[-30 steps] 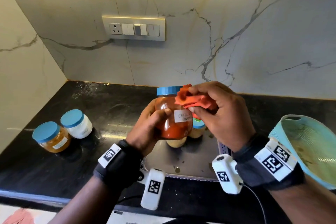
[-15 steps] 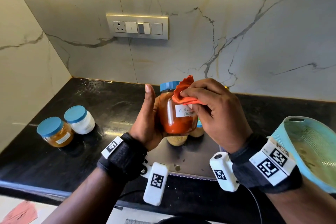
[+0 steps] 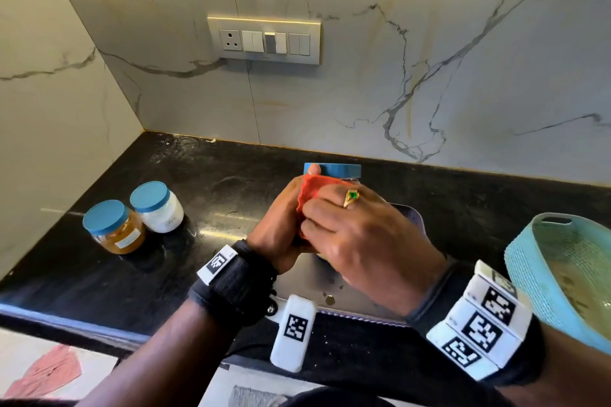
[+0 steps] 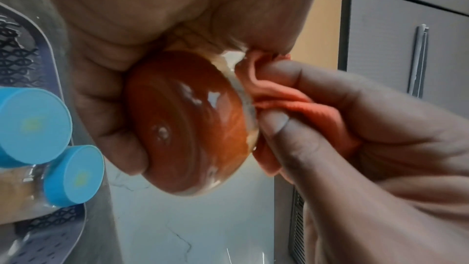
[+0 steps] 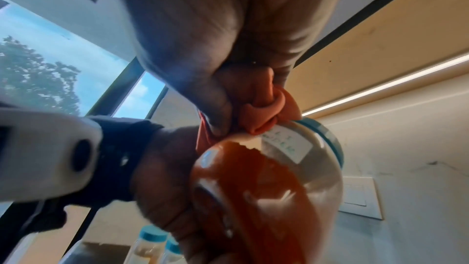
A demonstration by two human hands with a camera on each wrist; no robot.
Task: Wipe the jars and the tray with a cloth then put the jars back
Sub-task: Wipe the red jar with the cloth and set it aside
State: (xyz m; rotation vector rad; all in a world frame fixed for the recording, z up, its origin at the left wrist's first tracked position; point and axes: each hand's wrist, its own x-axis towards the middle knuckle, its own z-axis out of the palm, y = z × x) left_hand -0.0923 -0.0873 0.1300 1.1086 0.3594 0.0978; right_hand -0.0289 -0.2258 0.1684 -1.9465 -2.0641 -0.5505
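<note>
Wiping the red jar [image 4: 187,125]
Your left hand [image 3: 281,235] grips it above the tray [image 3: 410,218]; your right hand [image 3: 363,241] pinches the orange cloth [image 3: 312,190] against its side.

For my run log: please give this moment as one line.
step: wiping jar | left hand: holds red-powder jar | right hand: presses orange cloth on jar | tray: below

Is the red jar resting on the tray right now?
No. The left hand holds the red jar up, its underside bare in the left wrist view.
</note>
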